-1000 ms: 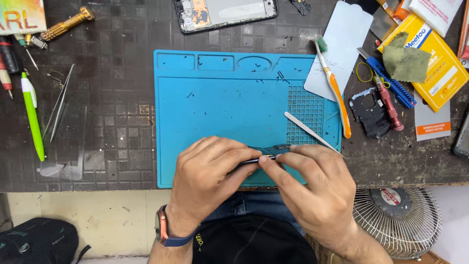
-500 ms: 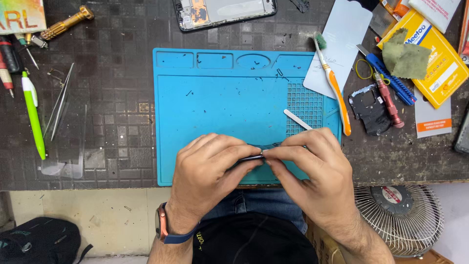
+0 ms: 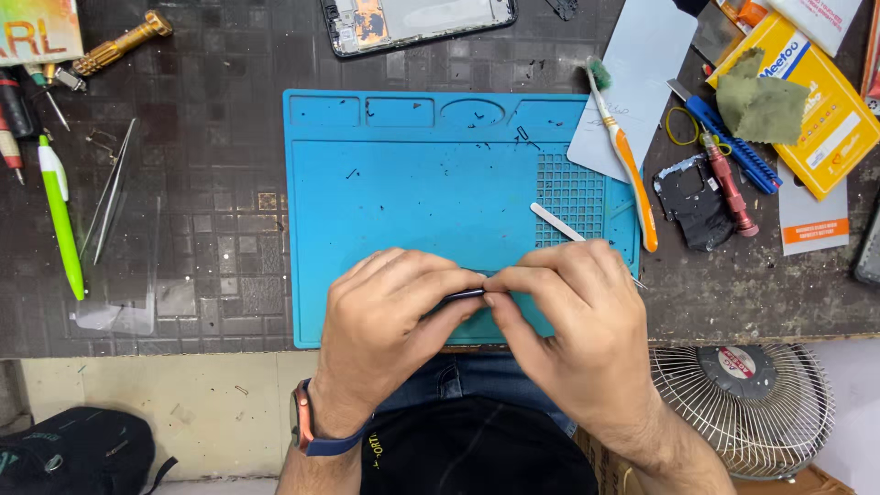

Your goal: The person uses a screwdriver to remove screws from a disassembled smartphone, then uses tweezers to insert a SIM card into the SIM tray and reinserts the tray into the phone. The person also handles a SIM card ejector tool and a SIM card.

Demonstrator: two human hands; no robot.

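Both thumbs and forefingers pinch one thin dark strip [image 3: 463, 294] between them — the left hand [image 3: 390, 307] grips its left part, the right hand [image 3: 573, 316] its right end, fingertips nearly meeting. Only a short, slim, black and slightly glossy piece of the strip shows; the knuckles hide the rest. It is held over the near edge of the blue silicone work mat [image 3: 412, 202], which lies on a dark, scuffed bench [image 3: 211, 238]. A single white flat pry stick [image 3: 556, 222] lies on the mat just beyond the right hand, its lower end hidden behind the fingers. One orange-handled toothbrush [image 3: 628, 165] rests across the mat's right edge. Further right lie one black phone part [image 3: 697, 202] and one red screwdriver [image 3: 731, 188]. At the far edge sits one opened phone body [image 3: 417, 20]. Well to the left lie one green pen [image 3: 60, 215] and one pair of tweezers [image 3: 110, 197]. A small fan [image 3: 761, 403] stands below the bench.
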